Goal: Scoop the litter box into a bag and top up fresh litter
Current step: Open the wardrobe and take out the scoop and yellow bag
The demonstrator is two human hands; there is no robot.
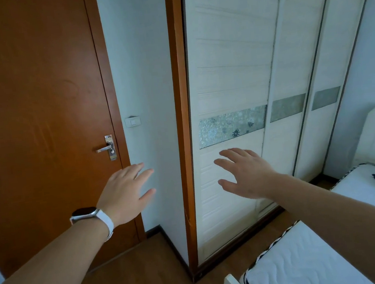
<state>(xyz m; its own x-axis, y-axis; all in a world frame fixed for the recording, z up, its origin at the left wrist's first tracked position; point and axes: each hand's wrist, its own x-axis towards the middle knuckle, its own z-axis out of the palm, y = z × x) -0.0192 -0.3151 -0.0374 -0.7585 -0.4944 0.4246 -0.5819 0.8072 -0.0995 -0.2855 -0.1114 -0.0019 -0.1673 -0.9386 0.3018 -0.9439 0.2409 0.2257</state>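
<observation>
Left hand (123, 193), watch (85, 214) on wrist, and right hand (246, 173) reach forward at centre frame, each grip spread; brown door (32, 101) upper left, white wardrobe (231, 66) upper right.

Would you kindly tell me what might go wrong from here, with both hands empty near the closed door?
The left hand and right hand hold nothing, and no litter gear is in view, so time may go on searching. The brown door is shut, so leaving means working its handle. The mattress corner lies close and could catch a leg.
</observation>
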